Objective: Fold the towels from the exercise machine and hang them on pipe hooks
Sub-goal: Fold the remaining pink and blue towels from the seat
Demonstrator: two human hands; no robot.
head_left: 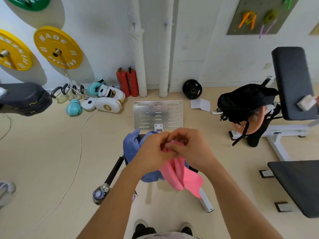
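Two hands meet at one edge of the pink towel (179, 175): the left hand (155, 152) and the right hand (191, 149) both pinch it with curled fingers, so each grip is closed on cloth. It hangs limp, so I judge it light and soft; holding it by the corners should keep it flat. The blue towel (131, 147) is draped on the exercise machine (158, 114) behind. Beyond, two white pipes (140, 66) with small hooks (133, 25) stand at the wall, above a pale floor (43, 152).
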